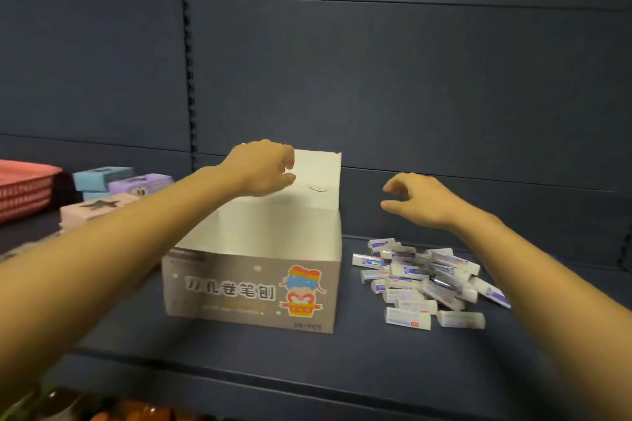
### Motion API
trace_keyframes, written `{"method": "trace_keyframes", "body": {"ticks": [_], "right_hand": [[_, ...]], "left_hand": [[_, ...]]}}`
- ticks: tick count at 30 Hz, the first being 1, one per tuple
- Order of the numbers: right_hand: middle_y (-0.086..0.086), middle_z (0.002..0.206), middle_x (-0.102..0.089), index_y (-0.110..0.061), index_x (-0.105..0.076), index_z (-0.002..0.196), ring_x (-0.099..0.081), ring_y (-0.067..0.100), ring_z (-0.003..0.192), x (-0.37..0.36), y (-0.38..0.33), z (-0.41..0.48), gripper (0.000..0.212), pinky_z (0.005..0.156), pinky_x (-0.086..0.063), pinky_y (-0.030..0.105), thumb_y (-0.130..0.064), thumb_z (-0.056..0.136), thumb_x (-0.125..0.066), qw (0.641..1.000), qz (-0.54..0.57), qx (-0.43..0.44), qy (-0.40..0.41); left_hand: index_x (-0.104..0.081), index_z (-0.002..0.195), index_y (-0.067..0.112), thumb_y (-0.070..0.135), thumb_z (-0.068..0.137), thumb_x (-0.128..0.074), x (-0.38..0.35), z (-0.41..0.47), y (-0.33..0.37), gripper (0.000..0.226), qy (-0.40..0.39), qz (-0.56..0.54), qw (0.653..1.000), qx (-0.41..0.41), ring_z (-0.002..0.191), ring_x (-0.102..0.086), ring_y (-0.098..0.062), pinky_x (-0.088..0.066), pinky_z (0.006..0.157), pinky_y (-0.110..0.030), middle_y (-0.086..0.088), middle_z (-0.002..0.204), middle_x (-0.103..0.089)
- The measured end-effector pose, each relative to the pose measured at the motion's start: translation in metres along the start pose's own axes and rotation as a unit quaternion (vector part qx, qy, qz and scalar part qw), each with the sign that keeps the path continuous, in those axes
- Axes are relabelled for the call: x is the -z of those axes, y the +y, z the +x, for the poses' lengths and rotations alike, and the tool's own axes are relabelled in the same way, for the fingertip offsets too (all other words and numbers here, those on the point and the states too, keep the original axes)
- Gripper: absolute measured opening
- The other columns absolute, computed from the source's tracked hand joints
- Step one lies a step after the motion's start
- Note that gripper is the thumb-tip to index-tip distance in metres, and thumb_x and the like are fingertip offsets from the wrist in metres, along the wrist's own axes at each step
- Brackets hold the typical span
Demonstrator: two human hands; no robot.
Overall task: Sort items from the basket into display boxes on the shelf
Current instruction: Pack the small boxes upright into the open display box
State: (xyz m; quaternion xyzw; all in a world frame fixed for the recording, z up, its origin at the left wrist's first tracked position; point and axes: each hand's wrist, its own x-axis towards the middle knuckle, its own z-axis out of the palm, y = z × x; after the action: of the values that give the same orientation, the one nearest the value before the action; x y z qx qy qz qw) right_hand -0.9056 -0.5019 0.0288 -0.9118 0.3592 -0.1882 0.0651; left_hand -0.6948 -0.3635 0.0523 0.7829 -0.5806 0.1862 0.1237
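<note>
A grey display box [249,294] with a cartoon print stands open on the dark shelf [376,352]; its white lid flap [318,178] stands upright at the back. My left hand [261,167] hovers at the flap's left edge with fingers loosely curled, holding nothing. My right hand [415,200] floats in the air to the right of the box, fingers relaxed and curled, empty. Below it lies a heap of several small white erasers [427,280] on the shelf. The inside of the box looks bare where visible.
A red basket [24,188] sits at the far left. Beside it are stacked pastel boxes in blue [102,178], purple [142,184] and pink [92,210]. Colourful goods show blurred on a lower level at bottom left [102,410].
</note>
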Motion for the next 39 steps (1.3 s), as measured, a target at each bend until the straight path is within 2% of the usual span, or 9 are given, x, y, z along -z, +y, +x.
{"method": "trace_keyframes", "body": {"ticks": [7, 11, 14, 16, 23, 29, 35, 39], "right_hand": [[0.001, 0.13, -0.055, -0.019, -0.053, 0.125, -0.054, 0.02, 0.114, -0.012, -0.102, 0.016, 0.032, 0.1, -0.044, 0.038, -0.026, 0.094, -0.052, 0.995, 0.021, 0.096, 0.016], [-0.001, 0.126, -0.057, -0.019, -0.055, 0.122, -0.054, 0.019, 0.112, -0.021, -0.162, 0.022, 0.028, 0.094, -0.043, 0.03, -0.024, 0.095, -0.049, 0.991, 0.031, 0.128, 0.013], [0.001, 0.123, -0.06, -0.019, -0.058, 0.12, -0.056, 0.021, 0.11, -0.033, -0.207, 0.027, 0.027, 0.096, -0.047, 0.035, -0.023, 0.095, -0.048, 0.99, 0.03, 0.136, 0.006], [0.001, 0.121, -0.061, -0.02, -0.059, 0.116, -0.056, 0.021, 0.108, -0.04, -0.236, 0.032, 0.025, 0.096, -0.047, 0.038, -0.023, 0.094, -0.048, 0.991, 0.02, 0.133, -0.001], [-0.001, 0.12, -0.063, -0.022, -0.063, 0.11, -0.057, 0.022, 0.109, -0.07, -0.312, 0.051, 0.023, 0.097, -0.047, 0.041, -0.028, 0.092, -0.051, 0.997, 0.003, 0.082, 0.002], [0.003, 0.122, -0.063, -0.016, -0.064, 0.113, -0.057, 0.023, 0.11, -0.085, -0.341, 0.065, 0.028, 0.094, -0.046, 0.035, -0.032, 0.094, -0.051, 1.0, -0.008, 0.026, -0.009], [0.009, 0.124, -0.061, -0.009, -0.06, 0.12, -0.057, 0.024, 0.109, -0.091, -0.346, 0.088, 0.046, 0.09, -0.045, 0.033, -0.045, 0.093, -0.049, 0.999, -0.002, -0.04, -0.03], [0.013, 0.123, -0.062, -0.003, -0.06, 0.12, -0.06, 0.021, 0.094, -0.101, -0.34, 0.112, 0.066, 0.089, -0.05, 0.034, -0.058, 0.087, -0.05, 0.995, -0.001, -0.074, -0.063]], "left_hand": [[-0.056, 0.106, 0.013, 0.028, 0.093, -0.048, 0.033, -0.054, -0.095, 0.022, 0.029, 0.029, 0.995, 0.088, 0.093, -0.059, -0.029, -0.047, 0.076, -0.036, -0.008, 0.109, -0.064], [-0.058, 0.109, 0.013, 0.025, 0.092, -0.049, 0.052, -0.085, -0.154, 0.023, 0.03, 0.031, 0.991, 0.123, 0.095, -0.06, -0.028, -0.051, 0.081, -0.039, -0.009, 0.111, -0.064], [-0.058, 0.111, 0.013, 0.026, 0.093, -0.05, 0.061, -0.105, -0.195, 0.023, 0.015, 0.033, 0.99, 0.139, 0.099, -0.059, -0.028, -0.05, 0.083, -0.038, -0.009, 0.115, -0.063], [-0.058, 0.11, 0.014, 0.027, 0.093, -0.05, 0.065, -0.115, -0.221, 0.023, 0.003, 0.038, 0.989, 0.141, 0.1, -0.059, -0.027, -0.047, 0.079, -0.034, -0.008, 0.115, -0.063], [-0.058, 0.108, 0.016, 0.032, 0.092, -0.049, 0.057, -0.129, -0.302, 0.025, -0.02, 0.028, 0.992, 0.12, 0.101, -0.058, -0.025, -0.047, 0.081, -0.036, -0.005, 0.115, -0.063], [-0.057, 0.113, 0.014, 0.04, 0.094, -0.045, 0.035, -0.118, -0.333, 0.034, -0.034, 0.009, 0.992, 0.122, 0.104, -0.057, -0.027, -0.043, 0.079, -0.035, -0.007, 0.118, -0.061], [-0.063, 0.108, 0.005, 0.052, 0.092, -0.042, 0.018, -0.085, -0.346, 0.053, -0.033, -0.047, 0.986, 0.16, 0.086, -0.055, -0.025, -0.041, 0.072, -0.032, -0.012, 0.104, -0.064], [-0.061, 0.111, 0.002, 0.066, 0.085, -0.042, 0.005, -0.061, -0.347, 0.072, -0.076, -0.082, 0.974, 0.195, 0.107, -0.056, -0.035, -0.045, 0.088, -0.039, -0.017, 0.119, -0.06]]}}
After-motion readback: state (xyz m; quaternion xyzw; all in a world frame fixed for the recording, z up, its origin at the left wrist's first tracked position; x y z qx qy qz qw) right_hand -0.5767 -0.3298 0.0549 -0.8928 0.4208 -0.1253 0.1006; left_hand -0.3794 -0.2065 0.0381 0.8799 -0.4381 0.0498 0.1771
